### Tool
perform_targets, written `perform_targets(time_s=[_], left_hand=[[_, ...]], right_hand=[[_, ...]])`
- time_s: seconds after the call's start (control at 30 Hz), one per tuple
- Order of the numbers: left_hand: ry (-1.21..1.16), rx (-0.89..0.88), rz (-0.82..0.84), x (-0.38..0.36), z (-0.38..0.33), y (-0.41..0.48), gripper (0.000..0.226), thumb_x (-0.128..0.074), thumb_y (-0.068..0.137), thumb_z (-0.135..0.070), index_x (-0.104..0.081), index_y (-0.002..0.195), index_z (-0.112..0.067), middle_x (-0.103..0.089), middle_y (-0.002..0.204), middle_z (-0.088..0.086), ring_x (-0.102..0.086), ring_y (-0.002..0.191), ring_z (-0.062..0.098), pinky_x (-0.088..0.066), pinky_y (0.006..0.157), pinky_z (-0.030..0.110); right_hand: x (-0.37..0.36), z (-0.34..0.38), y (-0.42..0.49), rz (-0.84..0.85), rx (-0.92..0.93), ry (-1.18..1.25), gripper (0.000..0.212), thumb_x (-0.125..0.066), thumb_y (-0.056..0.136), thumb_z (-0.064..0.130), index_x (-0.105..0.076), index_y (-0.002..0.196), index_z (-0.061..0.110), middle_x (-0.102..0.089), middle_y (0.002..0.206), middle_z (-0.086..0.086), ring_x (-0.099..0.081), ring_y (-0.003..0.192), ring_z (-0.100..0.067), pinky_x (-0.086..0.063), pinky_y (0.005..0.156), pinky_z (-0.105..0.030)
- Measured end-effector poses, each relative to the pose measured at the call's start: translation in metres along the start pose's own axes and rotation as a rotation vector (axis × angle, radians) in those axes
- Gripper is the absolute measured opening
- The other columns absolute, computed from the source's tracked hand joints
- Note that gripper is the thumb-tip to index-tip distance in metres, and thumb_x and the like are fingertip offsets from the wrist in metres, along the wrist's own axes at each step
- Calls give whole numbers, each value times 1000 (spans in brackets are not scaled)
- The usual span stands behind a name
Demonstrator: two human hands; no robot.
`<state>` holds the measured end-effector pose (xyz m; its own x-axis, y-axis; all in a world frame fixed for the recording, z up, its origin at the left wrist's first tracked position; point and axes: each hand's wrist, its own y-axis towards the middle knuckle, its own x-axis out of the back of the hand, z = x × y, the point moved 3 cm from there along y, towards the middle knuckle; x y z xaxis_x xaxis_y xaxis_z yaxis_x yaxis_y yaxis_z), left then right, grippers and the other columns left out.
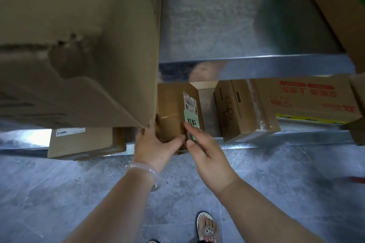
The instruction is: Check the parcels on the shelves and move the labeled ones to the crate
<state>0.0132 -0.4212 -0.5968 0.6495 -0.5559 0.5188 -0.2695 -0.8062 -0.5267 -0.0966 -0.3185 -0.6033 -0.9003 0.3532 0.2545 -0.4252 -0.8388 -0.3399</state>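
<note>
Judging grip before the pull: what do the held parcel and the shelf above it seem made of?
The parcel, gripped by the left hand and right hand, looks like matte brown cardboard with glossy clear tape across its seam; its white label and green note seem paper. The shelf looks like bright sheet metal, perhaps galvanised steel: its front edge gives mirror-like reflections.

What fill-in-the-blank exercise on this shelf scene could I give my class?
1. The left hand and right hand hold a small parcel bearing a pale ____ handwritten note.
2. The bracelet sits on the ____ wrist.
3. The wide box has upside-down lettering printed in ____.
Missing words: green, left, red.
</note>
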Motion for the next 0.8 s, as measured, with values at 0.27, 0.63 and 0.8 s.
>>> perform_targets(time_s=[0.27,0.63,0.8], left_hand=[[-385,-43,187,22,13,-27,62,-72,81,-32,-45,129,-61,-57,127,-22,-57,113,2,-44,103,35],[-264,-90,189,50,32,-129,63,-55,81,-53,-30,138,-66,-52,137,-10,-52,122,7,-45,104,34],[-158,-168,178,84,51,-189,76,-55,94,-41,0,136,-73,-37,144,-9,-46,115,-12,-41,99,12]], right_hand=[[31,8,-2,-193,-122,-128,62,-59,93,37,-30,148,38,-30,152,11,-26,142,-11,-23,116,-33],[19,51,-117,-118,-171,-20,81,-68,85,42,-16,147,55,-42,141,23,-44,129,-4,-39,109,-32],[-10,71,-170,-20,-166,-190,80,-60,87,52,-7,146,58,-34,148,12,-36,134,-8,-36,111,-38]])
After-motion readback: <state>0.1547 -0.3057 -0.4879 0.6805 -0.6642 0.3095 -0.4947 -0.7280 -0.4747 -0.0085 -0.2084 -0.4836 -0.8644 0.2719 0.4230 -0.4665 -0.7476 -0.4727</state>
